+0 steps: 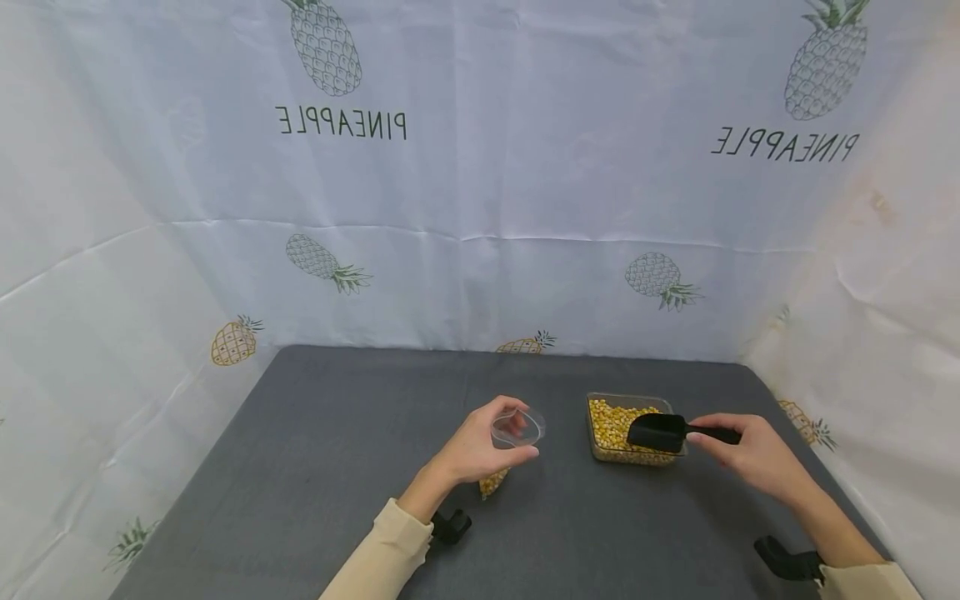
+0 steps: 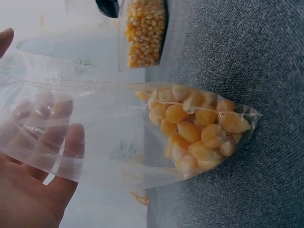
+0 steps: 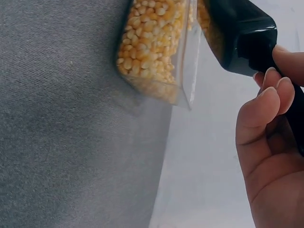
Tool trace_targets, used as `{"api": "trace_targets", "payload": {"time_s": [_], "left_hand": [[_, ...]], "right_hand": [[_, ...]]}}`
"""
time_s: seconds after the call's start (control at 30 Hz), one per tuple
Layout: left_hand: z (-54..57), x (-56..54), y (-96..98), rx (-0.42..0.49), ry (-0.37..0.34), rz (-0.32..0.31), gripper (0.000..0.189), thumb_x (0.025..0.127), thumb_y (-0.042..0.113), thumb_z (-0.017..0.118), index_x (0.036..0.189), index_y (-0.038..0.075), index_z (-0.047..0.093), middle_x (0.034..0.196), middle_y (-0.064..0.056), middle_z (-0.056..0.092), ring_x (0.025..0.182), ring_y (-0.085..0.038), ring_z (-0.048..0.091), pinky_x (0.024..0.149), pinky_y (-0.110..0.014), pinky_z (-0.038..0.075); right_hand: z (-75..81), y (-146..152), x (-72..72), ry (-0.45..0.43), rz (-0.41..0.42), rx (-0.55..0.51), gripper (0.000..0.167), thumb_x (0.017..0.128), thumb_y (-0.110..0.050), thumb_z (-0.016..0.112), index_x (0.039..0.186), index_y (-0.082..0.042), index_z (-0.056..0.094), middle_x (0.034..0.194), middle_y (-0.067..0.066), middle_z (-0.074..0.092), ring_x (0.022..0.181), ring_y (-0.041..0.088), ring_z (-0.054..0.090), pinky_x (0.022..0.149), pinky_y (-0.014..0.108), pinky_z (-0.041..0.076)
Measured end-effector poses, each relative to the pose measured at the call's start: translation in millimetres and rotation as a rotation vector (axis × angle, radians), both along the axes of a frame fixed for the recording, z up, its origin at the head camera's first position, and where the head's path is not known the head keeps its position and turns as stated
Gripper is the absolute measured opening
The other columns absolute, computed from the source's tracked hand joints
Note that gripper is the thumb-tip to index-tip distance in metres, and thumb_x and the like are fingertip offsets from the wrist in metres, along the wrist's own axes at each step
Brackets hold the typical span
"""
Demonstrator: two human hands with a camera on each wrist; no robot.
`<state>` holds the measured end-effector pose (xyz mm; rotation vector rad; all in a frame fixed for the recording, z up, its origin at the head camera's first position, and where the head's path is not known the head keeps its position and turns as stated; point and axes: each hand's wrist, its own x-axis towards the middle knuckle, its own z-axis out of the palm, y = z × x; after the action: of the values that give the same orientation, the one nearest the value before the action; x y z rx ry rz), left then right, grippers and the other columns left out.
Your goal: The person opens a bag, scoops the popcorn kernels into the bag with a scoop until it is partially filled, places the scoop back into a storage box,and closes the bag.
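My left hand (image 1: 472,446) holds a clear plastic bag (image 2: 111,128) by its round, spread mouth, thumb and fingers curved around it. Yellow corn kernels (image 2: 199,130) fill the bag's pointed bottom, which hangs down at the grey cloth. Farther right stands a clear rectangular container (image 1: 626,457) full of corn kernels (image 1: 609,421). A black scoop (image 1: 656,432) is over the right part of this container, its handle pinched between the thumb and fingers of my right hand (image 1: 757,458). In the right wrist view, some kernels show at the edge of the scoop (image 3: 251,28).
A dark grey cloth (image 1: 300,467) covers the table. White curtains (image 1: 480,183) with pineapple prints enclose it at the back and both sides. A black strap mount sits on the left wrist (image 1: 450,527) and another on the right wrist (image 1: 787,560).
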<state>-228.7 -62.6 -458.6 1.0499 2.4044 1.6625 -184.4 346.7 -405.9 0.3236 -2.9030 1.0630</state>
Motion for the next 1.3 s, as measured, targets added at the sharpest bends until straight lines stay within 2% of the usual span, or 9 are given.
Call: {"api": "trace_targets", "payload": {"time_s": [0.1,0.17,0.23,0.33,0.47,0.7,0.93,1.13,1.3], "left_hand": [[0.2,-0.3,-0.1,-0.002,-0.005,0.002,0.049,0.092,0.026,0.077,0.133,0.010,0.056,0.112,-0.011,0.064,0.102,-0.022,0.066,0.090,-0.031,0.055],[-0.1,-0.8,-0.1,-0.006,-0.001,0.004,0.049,0.092,0.026,0.077,0.133,0.011,0.057,0.113,-0.013,0.064,0.102,-0.022,0.066,0.090,-0.032,0.055],[-0.5,-0.9,-0.4,-0.014,0.005,0.009,0.049,0.092,0.026,0.078,0.133,0.011,0.057,0.113,-0.012,0.064,0.102,-0.020,0.066,0.091,-0.032,0.054],[-1.4,-0.9,-1.0,-0.029,0.021,0.017,0.050,0.091,0.026,0.078,0.133,0.010,0.057,0.112,-0.005,0.064,0.102,-0.018,0.065,0.090,-0.032,0.054],[-1.8,-0.5,-1.5,-0.042,0.031,0.024,0.050,0.092,0.027,0.078,0.133,0.008,0.057,0.112,-0.001,0.063,0.101,-0.016,0.065,0.089,-0.032,0.055],[-1.8,0.3,-1.4,-0.044,0.019,0.029,0.052,0.092,0.030,0.077,0.133,0.005,0.057,0.112,-0.007,0.064,0.100,-0.014,0.064,0.088,-0.032,0.055],[-3.0,0.4,-0.5,-0.044,0.031,0.030,0.050,0.093,0.029,0.077,0.133,0.008,0.057,0.111,-0.001,0.064,0.099,-0.013,0.064,0.087,-0.032,0.055],[-4.3,0.4,0.1,-0.049,0.038,0.025,0.050,0.093,0.030,0.077,0.133,0.008,0.057,0.112,-0.011,0.065,0.100,-0.013,0.063,0.087,-0.032,0.054],[-3.6,0.7,0.7,-0.053,0.032,0.025,0.051,0.093,0.031,0.076,0.134,0.007,0.056,0.113,-0.013,0.065,0.100,-0.014,0.063,0.087,-0.032,0.054]], "right_hand": [[-2.9,-1,-2.1,0.012,0.020,0.011,0.036,0.099,-0.024,0.069,0.123,0.003,0.069,0.102,0.020,0.070,0.058,0.014,0.057,0.051,0.031,0.045],[-5.1,-3,-3.7,0.030,0.026,0.027,0.034,0.099,-0.024,0.069,0.121,0.002,0.070,0.112,0.020,0.070,0.059,0.015,0.058,0.052,0.031,0.046],[-7.3,-4,-5.2,0.022,0.029,0.035,0.035,0.099,-0.024,0.069,0.121,0.003,0.070,0.110,0.020,0.070,0.058,0.020,0.058,0.052,0.031,0.045],[-12.1,-8,-6.9,0.038,0.028,0.062,0.034,0.098,-0.025,0.070,0.120,0.001,0.071,0.112,0.020,0.070,0.078,0.030,0.066,0.061,0.035,0.050],[-20.2,-14,-9.5,0.063,0.038,0.068,0.033,0.098,-0.024,0.071,0.119,0.001,0.072,0.116,0.022,0.069,0.105,0.043,0.064,0.075,0.047,0.055],[-33.0,-23,-16.5,0.083,0.029,0.056,0.033,0.098,-0.023,0.070,0.119,0.002,0.072,0.117,0.024,0.069,0.104,0.043,0.066,0.074,0.047,0.055],[-37.3,-31,-19.8,0.102,0.019,0.056,0.033,0.098,-0.023,0.071,0.118,0.002,0.072,0.116,0.025,0.069,0.105,0.045,0.065,0.080,0.057,0.054],[-40.5,-33,-20.6,0.114,0.002,0.050,0.031,0.097,-0.020,0.071,0.118,0.002,0.072,0.116,0.025,0.069,0.106,0.046,0.065,0.079,0.055,0.054],[-44.8,-32,-21.1,0.114,-0.015,0.022,0.033,0.099,-0.023,0.070,0.120,0.002,0.071,0.118,0.026,0.068,0.107,0.046,0.064,0.081,0.058,0.054]]}}
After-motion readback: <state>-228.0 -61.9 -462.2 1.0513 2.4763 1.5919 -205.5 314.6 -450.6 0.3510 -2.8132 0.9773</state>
